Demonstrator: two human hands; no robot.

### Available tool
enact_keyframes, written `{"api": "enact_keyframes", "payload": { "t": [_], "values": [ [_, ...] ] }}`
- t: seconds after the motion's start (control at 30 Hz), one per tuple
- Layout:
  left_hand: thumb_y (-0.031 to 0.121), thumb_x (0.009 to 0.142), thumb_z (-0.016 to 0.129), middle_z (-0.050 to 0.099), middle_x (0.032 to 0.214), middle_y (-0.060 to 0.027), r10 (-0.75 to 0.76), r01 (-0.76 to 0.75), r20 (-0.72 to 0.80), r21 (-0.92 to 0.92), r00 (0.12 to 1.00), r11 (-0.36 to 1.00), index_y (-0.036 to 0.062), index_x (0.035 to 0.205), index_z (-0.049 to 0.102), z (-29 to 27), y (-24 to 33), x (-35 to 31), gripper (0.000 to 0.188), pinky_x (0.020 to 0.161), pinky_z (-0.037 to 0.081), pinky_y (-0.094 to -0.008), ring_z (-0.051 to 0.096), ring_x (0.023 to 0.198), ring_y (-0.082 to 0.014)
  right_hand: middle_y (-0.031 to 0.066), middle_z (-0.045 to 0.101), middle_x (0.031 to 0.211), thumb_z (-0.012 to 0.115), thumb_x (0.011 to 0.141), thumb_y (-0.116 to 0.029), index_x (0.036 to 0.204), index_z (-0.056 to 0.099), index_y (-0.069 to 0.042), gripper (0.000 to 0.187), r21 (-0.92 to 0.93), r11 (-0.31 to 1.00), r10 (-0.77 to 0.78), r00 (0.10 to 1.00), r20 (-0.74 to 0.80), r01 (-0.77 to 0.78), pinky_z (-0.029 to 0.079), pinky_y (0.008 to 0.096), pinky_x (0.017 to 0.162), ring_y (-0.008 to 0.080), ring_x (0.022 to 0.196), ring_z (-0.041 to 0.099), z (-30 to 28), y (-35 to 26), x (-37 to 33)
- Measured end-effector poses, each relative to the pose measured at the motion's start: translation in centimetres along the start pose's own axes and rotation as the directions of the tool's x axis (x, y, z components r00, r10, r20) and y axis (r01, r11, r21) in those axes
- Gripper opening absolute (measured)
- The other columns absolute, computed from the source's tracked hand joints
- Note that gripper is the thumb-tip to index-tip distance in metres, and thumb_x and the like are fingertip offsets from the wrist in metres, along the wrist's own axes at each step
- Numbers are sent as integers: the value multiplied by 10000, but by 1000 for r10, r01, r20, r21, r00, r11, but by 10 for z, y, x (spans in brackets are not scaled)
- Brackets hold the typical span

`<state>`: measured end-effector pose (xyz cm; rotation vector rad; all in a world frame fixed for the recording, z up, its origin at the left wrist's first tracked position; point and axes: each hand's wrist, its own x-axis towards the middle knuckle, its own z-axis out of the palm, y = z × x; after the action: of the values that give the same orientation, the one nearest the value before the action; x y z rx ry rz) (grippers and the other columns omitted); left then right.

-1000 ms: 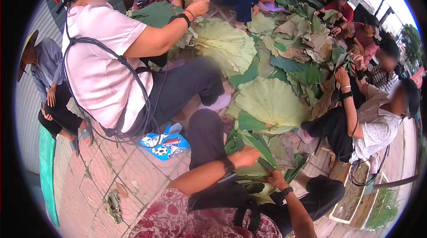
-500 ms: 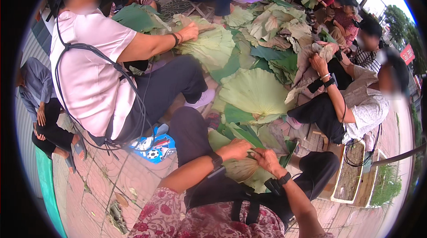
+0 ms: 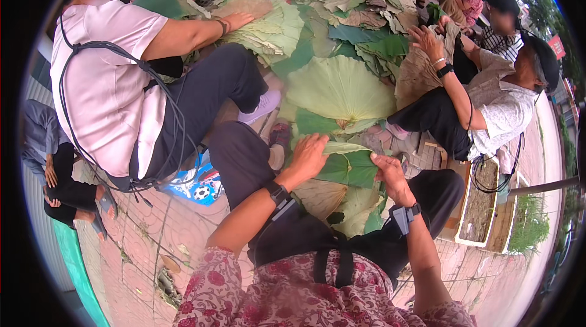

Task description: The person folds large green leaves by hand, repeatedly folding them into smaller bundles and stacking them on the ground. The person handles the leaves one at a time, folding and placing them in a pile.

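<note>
Between my hands a green lotus leaf (image 3: 348, 170) is stretched out, its paler upper edge folded over. The fingers of my left hand (image 3: 309, 159) close over its left end. At the other end my right hand (image 3: 392, 175) pinches the edge, thumb on top. Below, a dry brownish lotus leaf (image 3: 319, 198) and a pale green lotus leaf (image 3: 359, 210) lie between my knees. Just beyond my hands a wide light-green lotus leaf (image 3: 340, 92) is spread flat, its stem end toward me.
A large heap of lotus leaves (image 3: 360, 3) covers the ground ahead. One person (image 3: 116, 64) sits close on the left, a hand on a leaf stack; another (image 3: 488, 107) on the right handles a brownish leaf (image 3: 421, 76). Planter boxes (image 3: 485, 205) stand right, a blue printed bag (image 3: 198, 185) left.
My hands have moved apart from close together, and the green leaf now spans the space between them. The person on the right has lifted a hand off their leaf, fingers spread.
</note>
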<state>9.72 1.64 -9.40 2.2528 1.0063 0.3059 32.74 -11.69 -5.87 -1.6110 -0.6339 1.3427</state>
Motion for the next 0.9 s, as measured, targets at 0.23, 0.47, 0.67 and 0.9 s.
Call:
{"api": "enact_keyframes", "payload": {
  "t": [0.23, 0.47, 0.67, 0.9],
  "values": [
    [40, 751, 706, 443, 1435, -224, 603, -515, -105, 421, 790, 747, 28, 1214, 594, -17, 28, -18, 476, 1087, 379, -468, 458, 1309, -388, 27, 690, 823, 625, 1010, -268, 1029, 673, -31, 242, 361, 896, 210, 964, 164, -257, 479, 276, 594, 117, 634, 608, -3, 48, 16],
    [-7, 714, 668, 537, 1194, -157, 389, -431, 240, 155, 889, 889, 33, 1126, 604, 3, 1, -19, 419, 960, 434, -459, 524, 1161, -348, 39, 695, 842, 597, 1020, -235, 1003, 656, -49, 196, 418, 847, 303, 944, 130, -329, 488, 289, 601, 133, 648, 627, -24, 30, 33],
    [-10, 727, 623, 603, 1037, -170, 425, -453, 266, 51, 865, 890, 0, 1099, 604, 39, -15, -27, 372, 862, 465, -453, 592, 1021, -348, -5, 682, 845, 658, 975, -184, 921, 660, -72, 124, 0, 1000, -20, 998, -61, 20, 543, 229, 572, 83, 675, 636, -39, -67, 66],
    [-44, 700, 594, 640, 771, -258, 421, -428, 398, -75, 815, 901, -65, 924, 605, 37, 1, -23, 225, 690, 500, -493, 662, 757, -426, 112, 732, 848, 598, 975, -140, 1148, 712, -60, 222, -818, 443, -747, 656, -111, 366, 553, 337, 684, 193, 711, 692, -64, -155, 162]
  ]
}}
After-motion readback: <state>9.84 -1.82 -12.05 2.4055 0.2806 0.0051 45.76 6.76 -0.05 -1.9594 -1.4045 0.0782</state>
